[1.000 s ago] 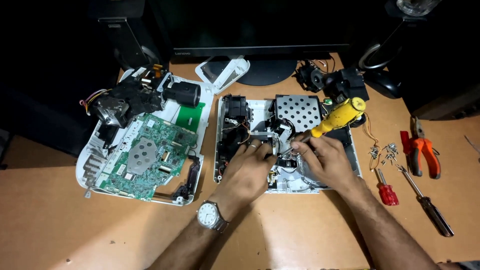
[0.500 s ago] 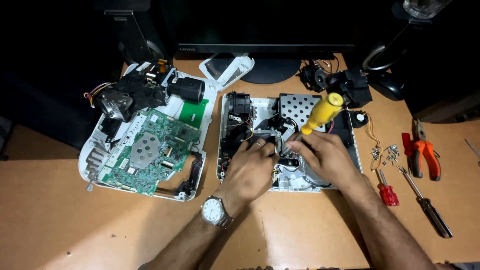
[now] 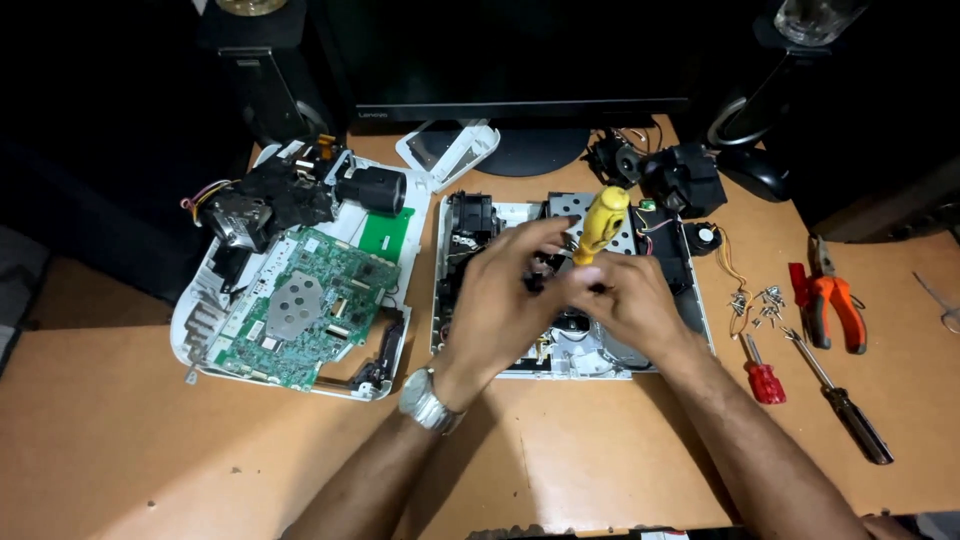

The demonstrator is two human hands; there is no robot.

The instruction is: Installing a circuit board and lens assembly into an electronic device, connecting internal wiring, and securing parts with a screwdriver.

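Observation:
An opened white device chassis (image 3: 610,365) with black parts lies on the wooden table (image 3: 150,450) in front of me. My right hand (image 3: 625,300) grips a yellow-handled screwdriver (image 3: 600,222), held nearly upright over the chassis middle. My left hand (image 3: 500,295), with a wristwatch, is raised above the chassis and its fingers reach toward the screwdriver shaft and a small dark part. What lies under both hands is hidden.
A white cover (image 3: 200,330) at left carries a green circuit board (image 3: 300,310) and a black lens unit (image 3: 290,195). At right lie loose screws (image 3: 760,300), a red screwdriver (image 3: 765,375), a black screwdriver (image 3: 840,400) and orange pliers (image 3: 830,295). A monitor stand (image 3: 530,150) is behind.
Both hands have lifted off the chassis and come together. The screwdriver has swung from a slant to nearly upright and moved left. The view has shifted slightly.

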